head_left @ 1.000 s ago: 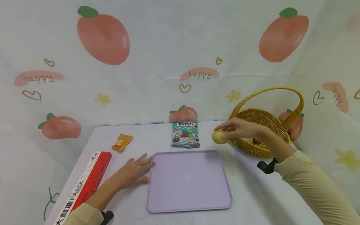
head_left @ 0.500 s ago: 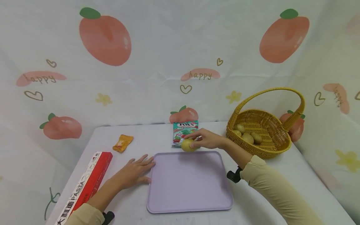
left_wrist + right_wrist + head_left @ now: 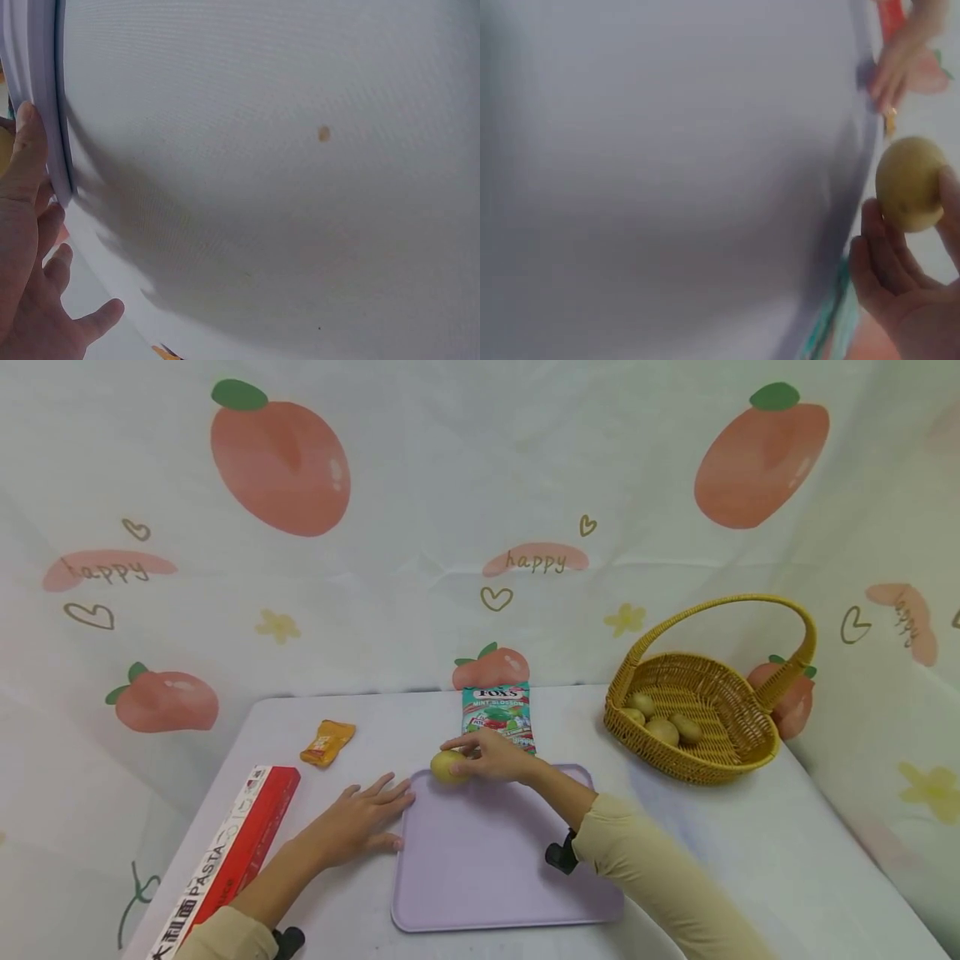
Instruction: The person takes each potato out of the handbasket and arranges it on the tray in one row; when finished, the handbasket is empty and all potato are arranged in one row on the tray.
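Between thumb and fingers my right hand (image 3: 491, 756) pinches a yellowish potato (image 3: 447, 767) over the far left corner of the lilac tray (image 3: 510, 860). The right wrist view shows the same potato (image 3: 910, 184) held at the fingertips, with the tray behind it somewhat blurred. My left hand (image 3: 358, 822) lies with its fingers spread, the tips touching the tray's left rim. In the left wrist view the thumb of the left hand (image 3: 34, 247) rests against the tray edge (image 3: 45, 90). Several more potatoes (image 3: 662, 732) lie in the wicker basket (image 3: 697, 768) at the back right.
Behind the tray lies a green candy bag (image 3: 497, 714), partly covered by the right hand. A small orange packet (image 3: 327, 742) is at the back left. Along the left side runs a red and white pasta box (image 3: 232, 852), partly behind the left forearm.
My right hand has carried the potato leftward from beside the basket, past the candy bag, to the tray's far left corner. The left hand has stayed at the tray's rim.
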